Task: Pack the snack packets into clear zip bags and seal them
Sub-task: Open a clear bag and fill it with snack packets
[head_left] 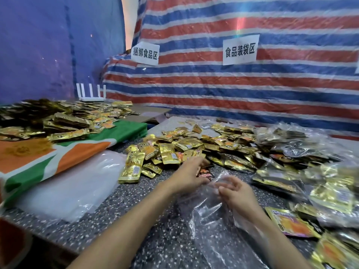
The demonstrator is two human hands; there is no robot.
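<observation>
A clear zip bag (pixel 206 210) lies on the speckled table (pixel 120 210) in front of me. My right hand (pixel 236 193) pinches the bag's mouth with curled fingers. My left hand (pixel 189 174) grips a small stack of dark red and orange snack packets (pixel 206 174) right at that mouth. Behind the hands a heap of gold snack packets (pixel 184 150) spreads over the table. A stack of long gold packets (pixel 133 168) lies to the left of my left hand.
Filled clear bags (pixel 291 144) pile up at the right, with loose packets (pixel 293 223) near my right forearm. A stack of empty clear bags (pixel 73 185) lies at the left beside an orange-green cloth (pixel 48 162) bearing more packets (pixel 48 119). A striped tarp (pixel 233 84) stands behind.
</observation>
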